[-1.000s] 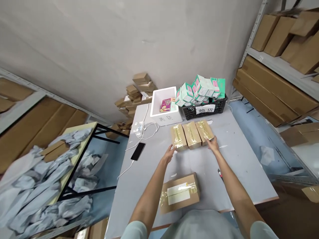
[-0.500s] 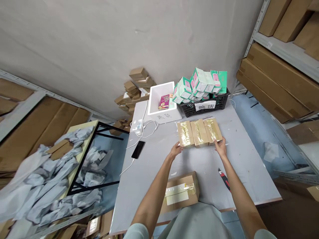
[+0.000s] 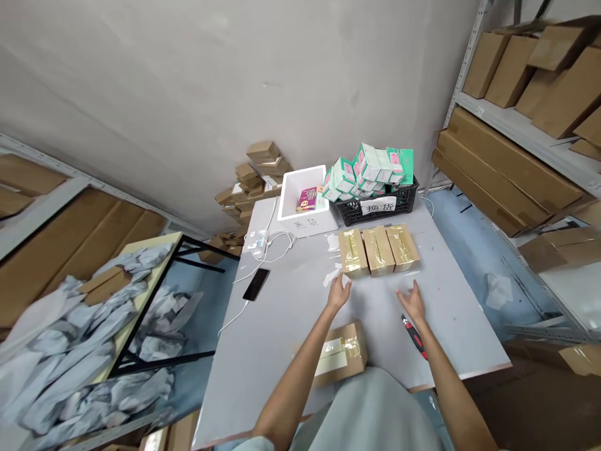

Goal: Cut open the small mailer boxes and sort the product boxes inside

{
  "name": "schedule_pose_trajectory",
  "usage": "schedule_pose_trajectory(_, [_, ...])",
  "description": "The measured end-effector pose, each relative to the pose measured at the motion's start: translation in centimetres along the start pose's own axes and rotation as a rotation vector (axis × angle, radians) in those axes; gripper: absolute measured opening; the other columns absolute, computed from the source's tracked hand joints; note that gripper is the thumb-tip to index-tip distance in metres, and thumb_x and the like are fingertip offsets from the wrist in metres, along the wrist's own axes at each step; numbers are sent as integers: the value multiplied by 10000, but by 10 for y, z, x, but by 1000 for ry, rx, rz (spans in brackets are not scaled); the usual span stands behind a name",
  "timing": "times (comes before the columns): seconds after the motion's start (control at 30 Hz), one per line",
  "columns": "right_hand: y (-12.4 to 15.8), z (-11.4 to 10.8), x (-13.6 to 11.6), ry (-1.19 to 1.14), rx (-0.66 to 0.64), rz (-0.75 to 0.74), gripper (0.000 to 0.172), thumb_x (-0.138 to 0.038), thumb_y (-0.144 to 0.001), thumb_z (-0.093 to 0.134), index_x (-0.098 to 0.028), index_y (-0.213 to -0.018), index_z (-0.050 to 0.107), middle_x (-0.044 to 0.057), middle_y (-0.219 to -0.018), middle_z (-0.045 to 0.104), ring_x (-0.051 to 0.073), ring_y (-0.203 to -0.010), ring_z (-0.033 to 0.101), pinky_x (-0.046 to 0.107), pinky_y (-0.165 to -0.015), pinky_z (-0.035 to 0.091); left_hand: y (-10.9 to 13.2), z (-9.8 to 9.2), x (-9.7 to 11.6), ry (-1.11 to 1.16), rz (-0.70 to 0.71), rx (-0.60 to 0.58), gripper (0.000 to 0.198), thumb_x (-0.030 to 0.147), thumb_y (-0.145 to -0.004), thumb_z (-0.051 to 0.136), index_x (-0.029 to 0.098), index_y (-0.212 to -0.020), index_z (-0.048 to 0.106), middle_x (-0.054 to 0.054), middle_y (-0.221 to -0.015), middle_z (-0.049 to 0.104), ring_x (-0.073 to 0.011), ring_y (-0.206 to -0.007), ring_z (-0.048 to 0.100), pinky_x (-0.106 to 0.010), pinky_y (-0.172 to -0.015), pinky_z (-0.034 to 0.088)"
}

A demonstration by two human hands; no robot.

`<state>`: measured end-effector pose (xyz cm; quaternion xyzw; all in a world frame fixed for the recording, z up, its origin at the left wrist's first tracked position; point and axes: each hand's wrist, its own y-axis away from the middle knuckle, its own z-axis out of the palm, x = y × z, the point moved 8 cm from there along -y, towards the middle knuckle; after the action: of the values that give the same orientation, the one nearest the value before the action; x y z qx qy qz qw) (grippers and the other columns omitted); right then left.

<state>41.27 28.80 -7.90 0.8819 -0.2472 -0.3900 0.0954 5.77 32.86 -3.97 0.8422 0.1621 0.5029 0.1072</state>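
Three small cardboard boxes (image 3: 378, 250) sealed with yellowish tape stand side by side on the grey table (image 3: 277, 326). My left hand (image 3: 339, 292) is just in front of the leftmost box, fingers apart and nothing held; whether a fingertip touches the box I cannot tell. My right hand (image 3: 413, 303) hovers below the rightmost box, thumb and fingers spread, clear of it. A red and black utility knife (image 3: 415, 337) lies beside my right forearm. Closer to my body sits a larger taped carton (image 3: 354, 351) with a white label, partly covered by my left forearm.
Behind the boxes stand a white bin (image 3: 305, 223) with a purple packet and a black crate (image 3: 404, 203) heaped with green-and-white boxes. A phone (image 3: 256, 284) on a cable and a power strip (image 3: 257, 242) lie left. Shelves of cartons (image 3: 530, 181) flank the right.
Both hands have come away from the row of three boxes and drawn back toward me, the right one opening. The boxes stay in their row. The camera view has shifted slightly.
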Motion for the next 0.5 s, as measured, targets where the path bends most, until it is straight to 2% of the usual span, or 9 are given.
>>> schedule_pose_trajectory(0.07, [41,8,37,125,5,-43,983,-683,-827,715,-134,-1613,501,263,-1396,768,485,-1411,722,583,-1166,604,43,-14,-22,-97,72,71,576,425,-1017,624,117,-1504,631,-259,-1586,636,-433,-1608,510,-615,-1375,359])
schedule_pose_trajectory(0.17, [93,9,84,283,52,-103,831,-637,-796,729,-217,-1500,593,231,-1305,782,529,-1384,713,668,-1147,598,112,-43,-61,-283,199,184,582,513,-1074,554,168,-1534,644,-226,-1631,620,-455,-1658,448,-665,-1375,361])
schedule_pose_trajectory(0.27, [118,2,104,356,71,-151,601,-467,-844,619,-227,-1392,674,235,-1301,771,504,-1319,735,648,-1117,613,165,-75,-104,-388,188,258,614,553,-1076,567,194,-1569,631,-226,-1646,607,-478,-1678,416,-704,-1345,400])
schedule_pose_trajectory(0.37, [117,-7,92,328,85,-169,475,-373,-840,563,-244,-1260,744,198,-1195,786,450,-1235,749,587,-1121,609,193,-96,-134,-446,156,231,688,571,-1062,595,184,-1631,583,-252,-1701,549,-496,-1685,400,-713,-1316,432])
schedule_pose_trajectory(0.43, [110,-9,70,277,84,-186,443,-376,-814,584,-233,-1197,756,180,-1110,786,429,-1184,742,569,-1109,609,202,-101,-144,-460,153,178,735,589,-1065,596,176,-1672,542,-264,-1742,500,-498,-1690,391,-709,-1316,432])
schedule_pose_trajectory(0.5, [104,-5,37,225,44,-246,469,-379,-788,596,-200,-1196,742,187,-1124,790,405,-1167,727,559,-1109,601,206,-102,-147,-456,171,128,795,614,-1068,599,146,-1704,500,-286,-1770,453,-502,-1697,376,-699,-1330,414])
